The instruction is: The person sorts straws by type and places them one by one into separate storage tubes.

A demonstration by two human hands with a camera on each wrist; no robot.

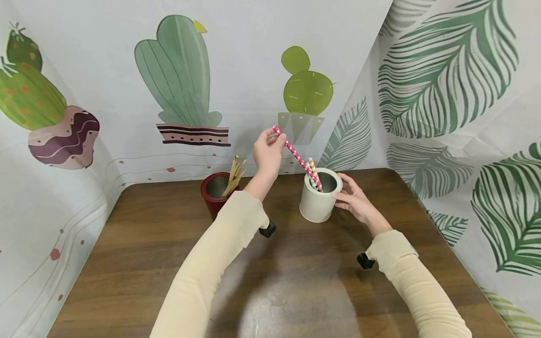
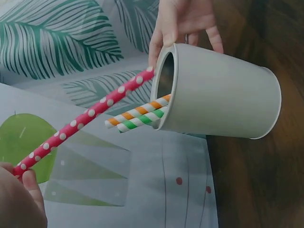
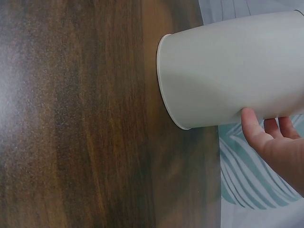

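My left hand pinches the upper end of a pink paper straw with white dots. The straw slants down to the right, its lower end at the mouth of a white can; whether that end is inside, I cannot tell. An orange-striped straw and a green-striped straw lean inside the can and stick out over the rim. On the can's right side, my right hand holds it, thumb near the rim. In the right wrist view, fingertips touch the can's wall.
A dark red can with several thin tan sticks stands left of the white can, partly behind my left sleeve. Both cans are near the far edge of the brown wooden table. A printed cloth hangs behind.
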